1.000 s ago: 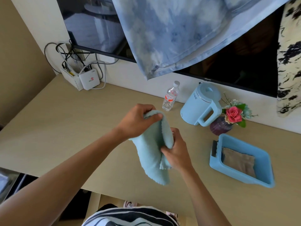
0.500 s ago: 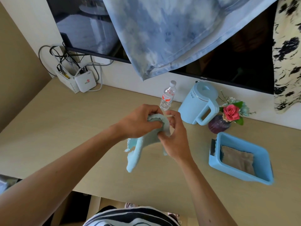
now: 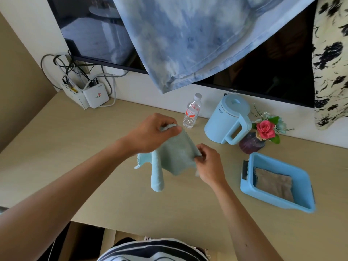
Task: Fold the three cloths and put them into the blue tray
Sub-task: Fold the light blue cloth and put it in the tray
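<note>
Both hands hold the light-blue cloth [image 3: 175,155] above the desk [image 3: 94,147]: left hand [image 3: 152,131] and right hand [image 3: 209,162], each grip pinched on an edge.

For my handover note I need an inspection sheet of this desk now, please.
Surface: beige desk, bare in the middle.
Job's things: light blue cloth held in the air; brown cloth lying in blue tray.
Clutter: water bottle, blue kettle, flower vase.
Grippers: left hand and right hand each pinch the light blue cloth.
Cables: tangle at white router.
Surroundings: television, hanging fabric.
</note>
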`<state>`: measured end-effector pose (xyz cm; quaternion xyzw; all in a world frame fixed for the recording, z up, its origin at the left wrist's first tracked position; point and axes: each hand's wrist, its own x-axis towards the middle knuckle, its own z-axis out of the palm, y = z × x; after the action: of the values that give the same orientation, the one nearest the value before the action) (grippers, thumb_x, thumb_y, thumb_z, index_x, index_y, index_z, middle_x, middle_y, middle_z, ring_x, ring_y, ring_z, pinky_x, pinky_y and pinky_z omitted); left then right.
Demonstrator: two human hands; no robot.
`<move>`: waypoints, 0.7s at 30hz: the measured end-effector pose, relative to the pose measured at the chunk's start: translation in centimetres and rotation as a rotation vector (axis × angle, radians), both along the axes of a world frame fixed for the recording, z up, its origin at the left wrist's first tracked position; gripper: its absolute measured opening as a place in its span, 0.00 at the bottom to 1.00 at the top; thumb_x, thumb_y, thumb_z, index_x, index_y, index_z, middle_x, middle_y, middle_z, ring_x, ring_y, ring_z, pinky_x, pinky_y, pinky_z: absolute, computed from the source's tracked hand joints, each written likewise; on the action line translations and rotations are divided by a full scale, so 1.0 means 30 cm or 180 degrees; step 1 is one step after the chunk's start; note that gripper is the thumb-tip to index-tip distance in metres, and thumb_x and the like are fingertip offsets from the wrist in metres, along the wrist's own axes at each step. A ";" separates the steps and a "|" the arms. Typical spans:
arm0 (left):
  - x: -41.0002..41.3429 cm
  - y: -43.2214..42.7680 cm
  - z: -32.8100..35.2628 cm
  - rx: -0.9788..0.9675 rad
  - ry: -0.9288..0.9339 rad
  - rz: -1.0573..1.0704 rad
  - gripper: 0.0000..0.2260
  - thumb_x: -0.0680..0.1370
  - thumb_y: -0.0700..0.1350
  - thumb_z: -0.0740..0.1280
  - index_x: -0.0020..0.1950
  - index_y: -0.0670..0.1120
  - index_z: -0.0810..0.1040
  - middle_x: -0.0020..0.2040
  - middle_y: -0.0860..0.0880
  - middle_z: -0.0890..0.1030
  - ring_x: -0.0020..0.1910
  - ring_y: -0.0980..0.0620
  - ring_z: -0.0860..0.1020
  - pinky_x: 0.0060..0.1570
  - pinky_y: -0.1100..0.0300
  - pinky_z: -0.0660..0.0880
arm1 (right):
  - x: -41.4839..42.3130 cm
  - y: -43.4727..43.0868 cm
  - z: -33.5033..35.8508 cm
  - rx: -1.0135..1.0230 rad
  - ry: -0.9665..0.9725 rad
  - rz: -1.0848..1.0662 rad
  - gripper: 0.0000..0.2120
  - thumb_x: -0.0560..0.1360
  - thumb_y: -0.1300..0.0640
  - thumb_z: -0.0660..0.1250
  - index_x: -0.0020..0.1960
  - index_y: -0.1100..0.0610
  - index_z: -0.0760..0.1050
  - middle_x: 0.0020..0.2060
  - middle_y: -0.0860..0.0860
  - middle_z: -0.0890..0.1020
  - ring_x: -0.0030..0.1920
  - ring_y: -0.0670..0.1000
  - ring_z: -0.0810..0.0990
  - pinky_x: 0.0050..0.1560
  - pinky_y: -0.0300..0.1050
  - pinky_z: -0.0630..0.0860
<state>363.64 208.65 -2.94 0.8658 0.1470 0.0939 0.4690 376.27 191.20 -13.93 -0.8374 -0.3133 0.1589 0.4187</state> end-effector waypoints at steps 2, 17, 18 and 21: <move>0.001 0.029 -0.002 -0.0015 0.0039 -0.0015 0.17 0.81 0.47 0.65 0.38 0.36 0.74 0.32 0.47 0.68 0.31 0.55 0.64 0.31 0.65 0.62 | 0.025 -0.022 -0.020 -0.0247 -0.0138 0.0000 0.17 0.71 0.70 0.61 0.38 0.48 0.74 0.29 0.43 0.76 0.31 0.43 0.72 0.33 0.37 0.68; 0.023 0.275 -0.196 0.1420 -0.0299 0.0711 0.03 0.77 0.40 0.71 0.49 0.42 0.84 0.40 0.50 0.83 0.37 0.53 0.76 0.42 0.67 0.74 | 0.306 -0.078 0.024 0.0121 -0.0963 -0.0421 0.04 0.78 0.62 0.68 0.50 0.59 0.82 0.42 0.49 0.83 0.43 0.49 0.80 0.45 0.41 0.77; 0.013 0.265 -0.195 0.1435 -0.0422 0.0733 0.03 0.77 0.40 0.71 0.49 0.42 0.84 0.40 0.51 0.82 0.36 0.56 0.76 0.41 0.73 0.70 | 0.302 -0.090 0.028 0.0243 -0.0956 -0.0431 0.04 0.78 0.63 0.68 0.50 0.59 0.82 0.42 0.50 0.84 0.43 0.48 0.80 0.45 0.35 0.75; -0.041 0.241 -0.213 0.1454 -0.0585 0.0571 0.03 0.76 0.38 0.72 0.49 0.43 0.83 0.41 0.54 0.79 0.39 0.62 0.74 0.42 0.72 0.69 | 0.259 -0.141 0.030 0.0526 -0.0901 -0.0384 0.05 0.77 0.64 0.69 0.51 0.60 0.82 0.44 0.49 0.84 0.44 0.44 0.80 0.47 0.29 0.72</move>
<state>362.40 215.87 -9.34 0.9205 0.1550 0.2442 0.2626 384.05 186.98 -13.05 -0.8315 -0.3303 -0.0123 0.4466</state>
